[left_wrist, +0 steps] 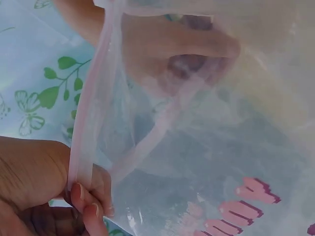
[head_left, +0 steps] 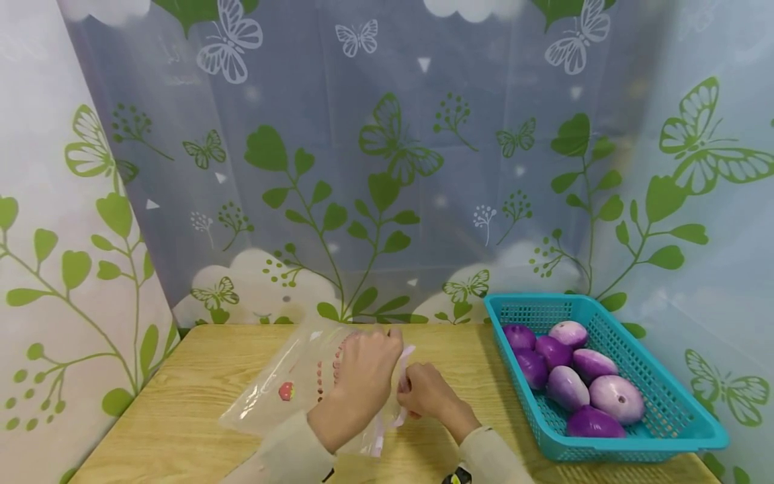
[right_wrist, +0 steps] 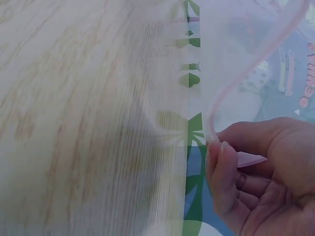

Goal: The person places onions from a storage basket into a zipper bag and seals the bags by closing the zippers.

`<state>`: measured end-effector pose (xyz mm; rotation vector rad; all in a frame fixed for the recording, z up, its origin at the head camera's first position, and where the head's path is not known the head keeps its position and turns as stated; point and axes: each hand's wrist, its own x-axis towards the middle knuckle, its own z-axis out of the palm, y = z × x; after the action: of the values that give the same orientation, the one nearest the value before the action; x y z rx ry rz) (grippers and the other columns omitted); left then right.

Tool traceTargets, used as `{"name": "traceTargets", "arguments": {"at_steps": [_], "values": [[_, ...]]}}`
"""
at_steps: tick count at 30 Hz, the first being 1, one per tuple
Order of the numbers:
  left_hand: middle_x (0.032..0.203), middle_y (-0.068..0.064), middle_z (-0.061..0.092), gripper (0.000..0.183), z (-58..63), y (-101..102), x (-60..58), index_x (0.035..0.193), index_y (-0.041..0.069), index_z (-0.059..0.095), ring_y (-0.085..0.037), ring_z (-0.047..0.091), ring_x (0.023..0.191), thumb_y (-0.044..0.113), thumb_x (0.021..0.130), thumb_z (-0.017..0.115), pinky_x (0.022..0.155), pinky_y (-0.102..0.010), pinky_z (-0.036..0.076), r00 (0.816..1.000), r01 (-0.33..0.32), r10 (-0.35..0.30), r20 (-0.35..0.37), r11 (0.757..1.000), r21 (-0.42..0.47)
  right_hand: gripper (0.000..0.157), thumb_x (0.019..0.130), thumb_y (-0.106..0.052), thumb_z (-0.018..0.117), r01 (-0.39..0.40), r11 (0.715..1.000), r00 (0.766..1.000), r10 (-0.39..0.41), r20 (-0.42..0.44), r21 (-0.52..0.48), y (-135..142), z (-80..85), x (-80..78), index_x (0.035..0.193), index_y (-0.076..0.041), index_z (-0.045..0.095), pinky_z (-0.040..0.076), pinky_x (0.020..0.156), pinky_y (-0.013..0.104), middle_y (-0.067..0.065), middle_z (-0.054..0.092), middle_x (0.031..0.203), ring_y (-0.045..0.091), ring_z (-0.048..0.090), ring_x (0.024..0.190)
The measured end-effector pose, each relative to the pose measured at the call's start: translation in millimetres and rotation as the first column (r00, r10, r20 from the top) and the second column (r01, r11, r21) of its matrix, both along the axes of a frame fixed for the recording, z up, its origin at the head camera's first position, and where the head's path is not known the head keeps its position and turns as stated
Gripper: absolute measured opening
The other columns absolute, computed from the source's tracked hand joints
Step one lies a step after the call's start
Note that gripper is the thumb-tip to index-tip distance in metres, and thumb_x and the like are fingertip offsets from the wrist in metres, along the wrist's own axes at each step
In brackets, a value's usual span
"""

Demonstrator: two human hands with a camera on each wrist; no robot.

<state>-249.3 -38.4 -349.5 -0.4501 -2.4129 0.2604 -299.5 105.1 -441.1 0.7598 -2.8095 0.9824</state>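
Observation:
A clear zip bag with a pink-edged mouth, pink lettering and a small strawberry print lies slanted over the wooden table, its mouth toward the right. My left hand reaches over the bag; in the left wrist view its fingertips pinch the pink-edged rim. My right hand is just to the right, pinching the other side of the mouth. In the right wrist view, thumb and forefinger hold the pink strip. Between the hands the mouth is parted. Through the film, the left wrist view shows the right hand.
On the right of the wooden table stands a turquoise plastic basket. Several round purple-and-white vegetables that look like onions lie in it. Behind and at both sides hangs a curtain printed with leaves and butterflies.

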Motion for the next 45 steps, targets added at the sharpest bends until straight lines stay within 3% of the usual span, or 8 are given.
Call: {"name": "traceTargets", "arguments": {"at_steps": [7,11,17,23,31,36,40,45], "values": [[0.068,-0.005,0.058,0.035,18.8,-4,8.7,0.077,0.012,0.053,-0.010,0.025,0.047,-0.004,0.073,0.085,0.044,-0.022,0.018,1.000,-0.007,0.007,-0.026,1.000,-0.005,0.034,0.074,0.011,0.058,0.061,0.998,0.997,-0.062,0.049,0.005,4,0.5,0.5,0.057,-0.015,0.045,0.028,0.041,0.016,-0.007,0.045,0.043,0.004,0.040,0.039],[0.069,-0.006,0.059,0.031,22.6,-4,9.1,0.079,0.012,0.055,-0.010,0.029,0.048,-0.004,0.076,0.082,0.044,-0.023,0.016,1.000,0.018,-0.017,-0.018,1.000,0.009,0.031,0.078,0.008,0.060,0.068,0.998,0.996,-0.068,0.052,-0.006,5,4.8,0.4,0.058,-0.013,0.049,0.037,0.043,0.018,-0.004,0.051,0.045,0.005,0.045,0.038],[0.070,-0.007,0.058,0.031,14.4,-6,3.0,0.077,0.010,0.052,-0.014,0.049,0.049,0.004,0.080,0.082,0.038,-0.021,0.032,0.999,-0.037,0.036,0.022,0.998,0.052,0.026,0.087,0.006,0.061,0.040,0.999,0.997,-0.037,0.060,-0.037,5,12.7,2.3,0.066,-0.008,0.055,0.044,0.046,0.019,0.001,0.059,0.054,0.007,0.054,0.043],[0.080,-0.011,0.058,0.024,12.7,-12,-5.5,0.089,0.008,0.059,-0.023,0.059,0.056,0.004,0.078,0.079,0.040,-0.032,0.049,0.998,-0.057,0.053,0.034,0.987,0.147,0.010,0.098,0.006,0.054,0.024,0.978,0.986,0.010,0.166,-0.205,8,18.3,2.6,0.100,0.006,0.064,0.061,0.049,0.032,0.010,0.065,0.071,0.015,0.063,0.051],[0.098,-0.016,0.062,0.010,19.6,-21,-11.7,0.094,0.006,0.070,-0.025,0.063,0.065,0.004,0.085,0.073,0.042,-0.034,0.053,0.994,-0.006,-0.022,0.109,0.968,0.251,0.013,0.105,0.000,0.051,-0.027,0.963,0.998,0.042,0.050,-0.270,13,23.0,-0.3,0.111,0.005,0.062,0.063,0.052,0.041,0.019,0.070,0.080,0.015,0.066,0.054],[0.091,-0.014,0.062,0.001,22.2,-22,-14.3,0.088,0.006,0.070,-0.026,0.061,0.065,0.007,0.088,0.071,0.042,-0.033,0.051,0.992,0.028,-0.061,0.113,0.962,0.270,0.017,0.107,-0.001,0.048,-0.038,0.970,0.998,0.050,0.044,-0.238,13,26.9,-0.5,0.112,0.003,0.064,0.064,0.055,0.043,0.019,0.070,0.082,0.016,0.066,0.056],[0.077,-0.007,0.059,0.012,26.4,-23,-16.6,0.077,0.010,0.064,-0.021,0.056,0.059,0.001,0.083,0.070,0.040,-0.029,0.042,0.982,0.057,-0.106,0.154,0.955,0.292,0.017,0.107,0.000,0.048,-0.050,0.971,0.998,0.059,0.033,-0.233,13,29.3,0.9,0.111,0.002,0.064,0.064,0.056,0.045,0.019,0.069,0.082,0.021,0.066,0.057],[0.055,0.007,0.021,0.041,36.0,-23,-21.2,0.060,0.018,0.033,-0.009,0.016,0.051,-0.004,0.077,0.063,0.045,-0.021,0.010,0.934,0.102,-0.217,0.285,0.923,0.370,0.016,0.106,0.000,0.049,-0.069,0.972,0.997,0.074,0.012,-0.224,16,30.5,2.0,0.110,0.001,0.065,0.063,0.055,0.046,0.016,0.069,0.081,0.013,0.063,0.055]]}}
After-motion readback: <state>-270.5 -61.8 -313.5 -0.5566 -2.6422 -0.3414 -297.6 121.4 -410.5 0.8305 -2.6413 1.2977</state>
